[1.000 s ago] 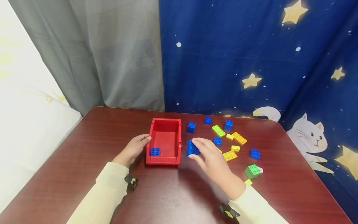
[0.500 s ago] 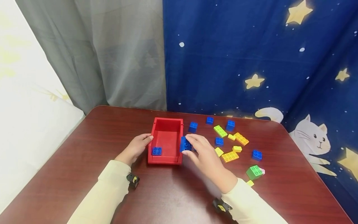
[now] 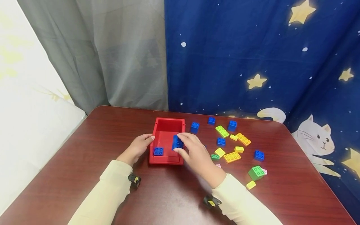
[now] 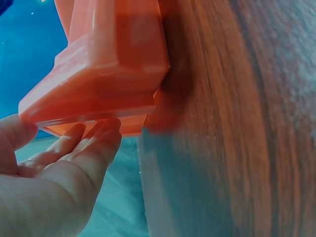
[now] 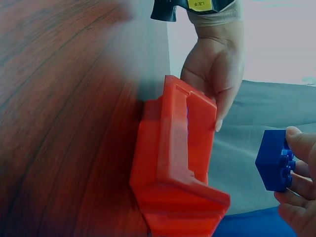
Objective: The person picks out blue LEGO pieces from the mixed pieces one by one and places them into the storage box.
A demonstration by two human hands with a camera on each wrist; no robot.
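Observation:
A red plastic box with an open top stands on the table, a blue brick lying in its near left corner. My left hand holds the box's left side. Its thumb hooks over the rim and its fingers lie along the outer wall, as the left wrist view shows. Above the box's right part, my right hand pinches another blue brick between thumb and fingers. In the right wrist view that brick is clear of the box, its studs facing the palm.
Several loose bricks lie right of the box on the brown table: blue, lime, orange and green ones among them. Curtains hang behind the table's far edge.
My right hand has carried the pinched blue brick left, from beside the box to over its interior. The left hand has kept its hold on the box's side.

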